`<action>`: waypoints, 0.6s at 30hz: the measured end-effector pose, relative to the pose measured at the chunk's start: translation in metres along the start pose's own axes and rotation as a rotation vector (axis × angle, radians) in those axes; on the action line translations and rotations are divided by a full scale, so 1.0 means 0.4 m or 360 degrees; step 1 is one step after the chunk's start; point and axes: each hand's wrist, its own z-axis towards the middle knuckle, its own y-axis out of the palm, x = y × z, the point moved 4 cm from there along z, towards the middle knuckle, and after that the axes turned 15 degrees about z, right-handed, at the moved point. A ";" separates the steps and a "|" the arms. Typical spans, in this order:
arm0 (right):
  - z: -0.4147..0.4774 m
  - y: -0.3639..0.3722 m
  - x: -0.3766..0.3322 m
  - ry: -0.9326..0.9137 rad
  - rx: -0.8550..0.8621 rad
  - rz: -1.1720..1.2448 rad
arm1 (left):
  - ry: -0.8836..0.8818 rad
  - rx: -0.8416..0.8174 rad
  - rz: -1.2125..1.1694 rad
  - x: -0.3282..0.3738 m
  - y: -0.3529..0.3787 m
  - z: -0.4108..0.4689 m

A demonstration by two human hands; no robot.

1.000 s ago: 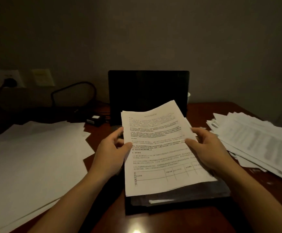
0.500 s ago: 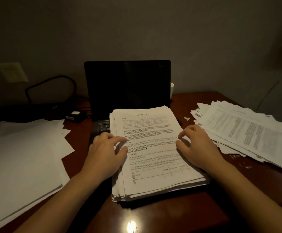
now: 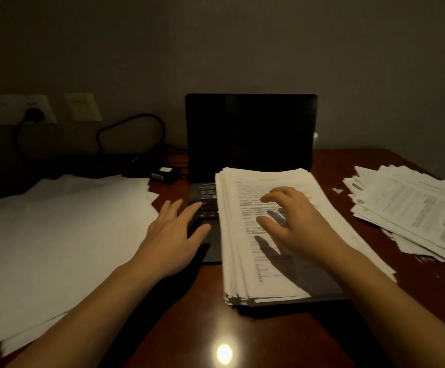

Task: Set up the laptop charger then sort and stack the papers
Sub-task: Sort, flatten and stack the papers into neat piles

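Note:
A thick stack of printed papers [image 3: 245, 264] lies on the right part of the open black laptop [image 3: 250, 131], covering most of its keyboard. My right hand [image 3: 293, 224] hovers just above the stack with fingers spread, holding nothing. My left hand [image 3: 173, 235] is off the stack to its left, fingers apart over the exposed keys [image 3: 205, 200], empty. The charger brick [image 3: 163, 175] sits left of the laptop; its black cable [image 3: 131, 123] loops back to a plug in the wall socket [image 3: 34, 114].
A wide pile of blank white sheets [image 3: 56, 243] covers the left of the dark wooden desk [image 3: 189, 328]. A loose, fanned pile of printed pages [image 3: 415, 213] lies at the right. Small paper scraps [image 3: 337, 190] dot the wood there.
The papers I held have been laid down on the laptop as one stack. Both hands have let go; the left has slid off to the left and the right has lifted above the stack.

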 end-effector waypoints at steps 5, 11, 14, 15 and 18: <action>0.040 0.125 -0.131 -0.0218 -0.0156 -0.0011 | -0.0088 -0.0022 0.0314 -0.150 -0.029 -0.047; 0.092 0.280 -0.251 -0.0332 -0.0447 -0.0056 | -0.0433 -0.0023 0.0290 -0.373 -0.058 -0.089; 0.127 0.344 -0.295 -0.0349 -0.0572 -0.0033 | -0.0534 -0.0064 0.0371 -0.471 -0.064 -0.117; 0.141 0.366 -0.309 -0.0353 -0.0603 -0.0027 | -0.0543 -0.0112 0.0371 -0.493 -0.061 -0.127; 0.190 0.424 -0.345 -0.0379 -0.0671 -0.0040 | -0.0481 -0.0224 0.0380 -0.527 -0.041 -0.153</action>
